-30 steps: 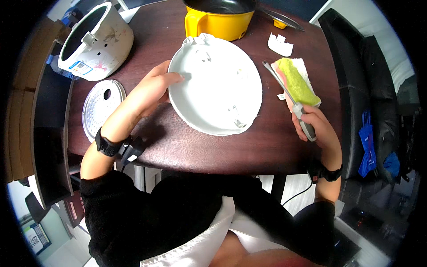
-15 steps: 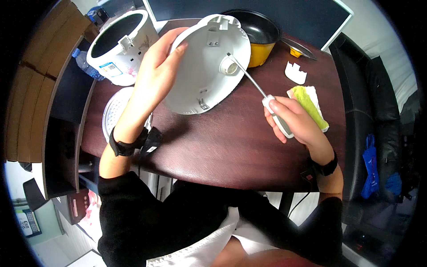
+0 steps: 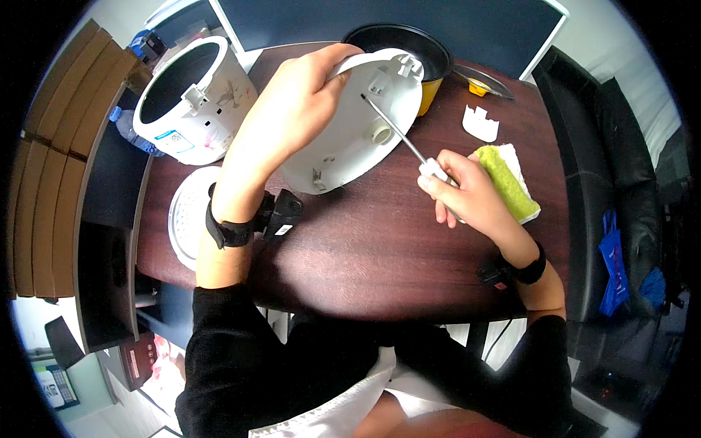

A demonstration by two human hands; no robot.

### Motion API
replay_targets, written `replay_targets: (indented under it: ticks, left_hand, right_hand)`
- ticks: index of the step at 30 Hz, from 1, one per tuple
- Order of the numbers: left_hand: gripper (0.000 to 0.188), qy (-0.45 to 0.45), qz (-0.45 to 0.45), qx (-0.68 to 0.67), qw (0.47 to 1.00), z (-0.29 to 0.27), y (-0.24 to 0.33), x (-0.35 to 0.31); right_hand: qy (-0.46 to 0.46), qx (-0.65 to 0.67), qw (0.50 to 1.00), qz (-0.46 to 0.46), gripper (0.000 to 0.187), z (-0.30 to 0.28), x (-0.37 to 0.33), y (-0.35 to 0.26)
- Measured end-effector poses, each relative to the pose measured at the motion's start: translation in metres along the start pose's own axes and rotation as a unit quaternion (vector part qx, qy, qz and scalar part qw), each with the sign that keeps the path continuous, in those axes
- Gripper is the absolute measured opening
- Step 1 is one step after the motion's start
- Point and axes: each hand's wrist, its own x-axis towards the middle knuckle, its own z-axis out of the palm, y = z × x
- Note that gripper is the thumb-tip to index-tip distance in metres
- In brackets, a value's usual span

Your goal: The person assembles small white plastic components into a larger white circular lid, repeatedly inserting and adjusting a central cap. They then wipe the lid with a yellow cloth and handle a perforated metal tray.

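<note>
My left hand (image 3: 301, 98) grips the upper left rim of a white plastic rice cooker lid (image 3: 343, 139), tilted up off the desk with its hollow side toward me. Inside it are a round socket, small metal clips and a hinge notch at the top rim. In my right hand (image 3: 467, 190) is a screwdriver (image 3: 400, 133) with a white and grey handle, held between thumb and fingers. Its dark tip lies in front of the lid's inner face; whether it touches, I cannot tell. Left of my left forearm stands the white cooker body (image 3: 191, 102), printed with flowers.
Behind the lid sits a black pot with yellow outside (image 3: 429, 91); a glass lid with yellow knob (image 3: 478, 86) is beside it. A white plastic piece (image 3: 480, 125) and a green-and-white cloth (image 3: 509, 182) lie at right. A perforated white disc (image 3: 188, 219) rests under my left forearm.
The lid has turned and shifted slightly right with my left hand. The screwdriver tip has moved from beside the round socket to higher and left of it.
</note>
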Motion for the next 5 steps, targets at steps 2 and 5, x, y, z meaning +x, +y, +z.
replay_targets:
  ticks: [2,5]
  left_hand:
    - [0.034,0.006,-0.009,0.001,1.000,0.0025,0.0001,-0.0015]
    - [0.034,0.004,-0.029,-0.010,1.000,0.0051,-0.0003,-0.0007]
  right_hand:
    - [0.003,0.026,0.999,0.020,0.020,0.0000,-0.0004,0.0019]
    - [-0.003,0.074,0.995,0.059,0.022,-0.0034,0.0025,0.0044]
